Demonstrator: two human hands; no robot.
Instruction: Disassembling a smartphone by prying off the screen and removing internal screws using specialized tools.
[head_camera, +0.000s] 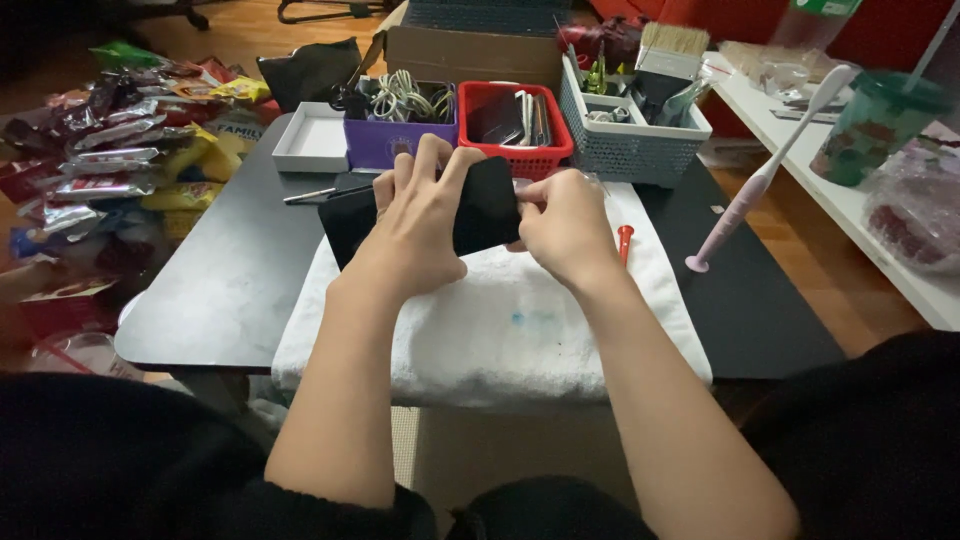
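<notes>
Black and flat, the phone-shaped slab (487, 205) sits raised just above the white towel (500, 330), caught between both hands over the dark table (225, 290). The left hand (420, 225) wraps it from the near side, fingers curled over its top edge and covering most of its left half. The right hand (565, 225) meets its right edge, fingertips bunched together there and pinching at something too small to make out. Both hands touch the slab, so they stand close together, nearly knuckle to knuckle. A second dark flat piece (350, 225) shows beside the left wrist, partly hidden by the hand; whether it joins the slab cannot be told. Just right of the right hand, a small screwdriver with an orange handle (625, 240) lies on the towel, mostly screened by the fingers. Behind the hands stand a purple basket (385, 140) of cables, a red basket (530, 155) and a grey basket (630, 150), with a white box (310, 140) to their left. A pink long-handled tool (760, 180) leans at the right. Foil snack packets (120, 140) pile up at the left, blurred and cut by the frame.
</notes>
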